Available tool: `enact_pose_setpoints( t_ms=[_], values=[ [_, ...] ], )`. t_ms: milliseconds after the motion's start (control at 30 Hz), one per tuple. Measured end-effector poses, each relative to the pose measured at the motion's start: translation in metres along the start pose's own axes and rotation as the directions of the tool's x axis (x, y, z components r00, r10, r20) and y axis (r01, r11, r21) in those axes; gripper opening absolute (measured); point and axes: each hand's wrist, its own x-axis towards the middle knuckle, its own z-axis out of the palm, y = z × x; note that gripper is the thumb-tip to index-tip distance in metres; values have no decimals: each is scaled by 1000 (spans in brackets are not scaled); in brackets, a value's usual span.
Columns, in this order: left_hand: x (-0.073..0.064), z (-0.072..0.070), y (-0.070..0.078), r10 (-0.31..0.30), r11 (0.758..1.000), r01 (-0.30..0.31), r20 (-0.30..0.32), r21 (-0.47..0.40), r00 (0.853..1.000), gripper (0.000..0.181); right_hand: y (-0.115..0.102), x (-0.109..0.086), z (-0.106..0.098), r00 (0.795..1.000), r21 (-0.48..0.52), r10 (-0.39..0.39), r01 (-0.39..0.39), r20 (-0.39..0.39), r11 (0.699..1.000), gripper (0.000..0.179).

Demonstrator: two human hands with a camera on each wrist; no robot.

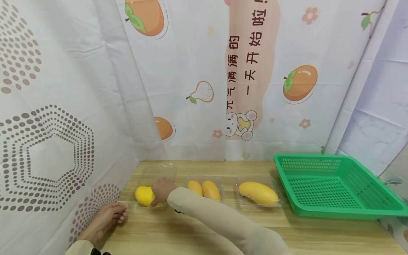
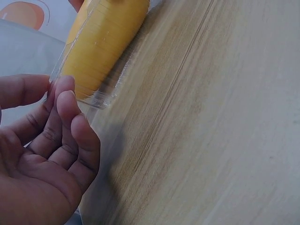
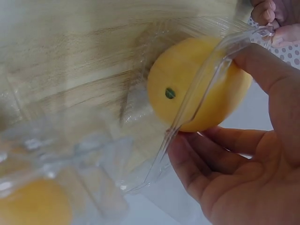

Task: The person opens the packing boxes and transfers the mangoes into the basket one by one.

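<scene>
At the left of the table, a clear plastic box (image 1: 158, 172) has its lid raised back. In it lies a yellow mango (image 1: 143, 196), its green stem spot showing in the right wrist view. My right hand (image 1: 163, 189) holds this mango, thumb on one side and fingers curled on the other, across the box's rim (image 3: 200, 89). With thumb and fingertips my left hand (image 1: 107, 219) pinches the box's near left corner, as the left wrist view shows. The left hand's palm (image 2: 35, 180) faces its camera.
Two smaller mangoes (image 1: 210, 190) sit in a middle clear box (image 1: 220, 181). One large mango (image 1: 259, 193) lies in a clear box (image 1: 276, 202) to its right. A green plastic basket (image 1: 334, 213) stands at the right. Printed curtains (image 1: 191, 141) close off the back and left.
</scene>
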Motion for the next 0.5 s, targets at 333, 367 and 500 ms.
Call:
enact_pose_setpoints(
  t_ms=[333, 367, 500],
  values=[
    [0, -1, 1, 4, 1000, -4, 18, -2, 1000, 23, -3, -3, -1, 999, 111, 50, -51, 7, 992, 43],
    [0, -1, 1, 3, 1000, -3, 15, -3, 1000, 23, -3, -3, -1, 999, 118, 52, -53, 8, 992, 43],
    [1, -1, 0, -3, 1000, 3, 6, -2, 1000, 23, -2, -2, 1, 999, 150, 52, -52, 3, 987, 42]
  ],
)
